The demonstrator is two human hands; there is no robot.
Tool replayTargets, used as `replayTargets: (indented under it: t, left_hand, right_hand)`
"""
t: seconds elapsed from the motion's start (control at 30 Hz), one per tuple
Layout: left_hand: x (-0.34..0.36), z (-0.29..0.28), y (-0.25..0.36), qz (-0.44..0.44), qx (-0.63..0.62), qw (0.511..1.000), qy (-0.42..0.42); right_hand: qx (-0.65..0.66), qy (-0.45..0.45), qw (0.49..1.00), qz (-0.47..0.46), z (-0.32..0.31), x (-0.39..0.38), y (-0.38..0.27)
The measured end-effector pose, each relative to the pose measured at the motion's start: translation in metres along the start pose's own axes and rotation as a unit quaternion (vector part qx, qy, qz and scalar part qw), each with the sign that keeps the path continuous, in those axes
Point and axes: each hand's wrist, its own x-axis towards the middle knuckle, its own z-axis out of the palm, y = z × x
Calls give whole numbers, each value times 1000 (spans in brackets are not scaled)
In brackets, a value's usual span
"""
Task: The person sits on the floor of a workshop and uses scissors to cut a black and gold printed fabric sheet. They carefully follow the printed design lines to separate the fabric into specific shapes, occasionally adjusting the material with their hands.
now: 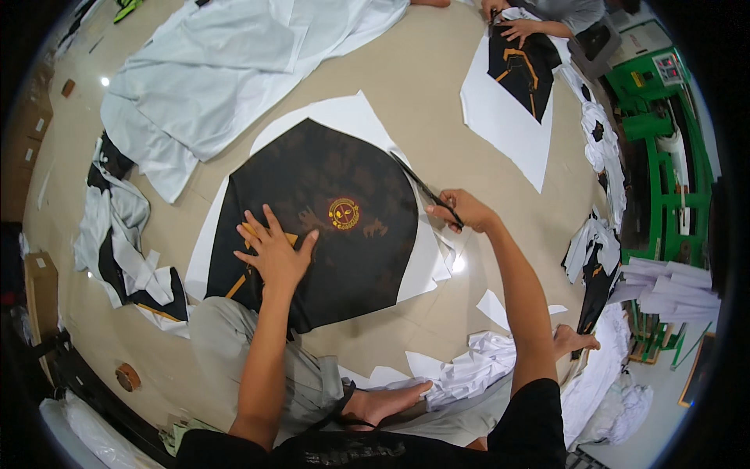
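While the left hand (275, 252) lies flat on the black cloth (351, 270) with its fingers spread and grasping nothing, the right hand (465, 209) has its fingers wrapped round the handles of the scissors (422, 184), whose blades lie along the cloth's upper right edge; whether they are parted, I cannot tell. The cloth is spread on the floor (422, 102) in front of the person, with a white margin (205, 254) around much of it; whether that is the same piece or a separate layer is unclear. It looks light, limp and thin, likely to slide or ruck on smooth tile, so a broad palm near the edge should steady it, and the white margin offers a safe pinch. The person's bent knee (223, 320) crowds the lower left corner, and white scraps (494, 309) lie beyond the right side. Farther off are a big pale sheet (211, 74), crumpled cloth (121, 227) at left, a roll of tape (127, 377), and a second person's hand (519, 30) on another black piece (519, 74).
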Motion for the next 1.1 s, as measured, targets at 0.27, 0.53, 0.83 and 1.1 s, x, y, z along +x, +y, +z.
replayTargets:
  t: [0.27, 0.53, 0.83, 1.1]
  left_hand:
    - [145, -5, 138, 349, 156, 922, -62]
    - [84, 11, 169, 348, 78, 932, -64]
    - [75, -22, 10, 273, 172, 942, -96]
    - [19, -33, -6, 238, 194, 939, -156]
  right_hand:
    - [161, 143, 976, 35, 63, -111, 99]
    - [321, 188, 925, 74, 216, -259, 121]
    - [525, 250, 811, 65, 269, -251, 130]
    - [550, 178, 810, 96, 331, -308, 118]
